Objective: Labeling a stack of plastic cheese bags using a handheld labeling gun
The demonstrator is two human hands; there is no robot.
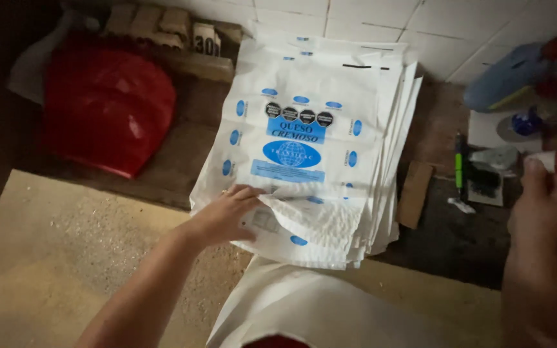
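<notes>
- Head view: I see my left hand (227, 216) reaching in from the lower left, lying on the near end of a stack of white printed bags (311, 148).
- Its fingers (249, 191) are curled onto the top bag, pinching up a wrinkled fold of plastic near the bottom edge; I count this grip as closed on that top bag.
- The stack lies on a dark wooden worktop (182, 161), fanned so that the edges of the lower bags show along its right side. Blue ovals and a row of dark octagon marks are printed on the top bag.
- My right hand (546, 212) is raised at the right edge of the view, well apart from the stack. Its fingertips pinch a small white object with a red end (554, 161); I cannot tell what it is.
- Left of the stack sits a red plastic item (107, 109), near but not touching the bags.
- Right of the stack lies a small brown cardboard piece (415, 193), and beyond it a green-and-black pen (459, 164).
- At the far right corner I see a blue bottle with a red cap (517, 74) lying tilted against the white tiled wall (369, 19).
- Below the worktop, sandy floor (53, 258) shows, and white cloth (304, 309) fills the bottom centre.
</notes>
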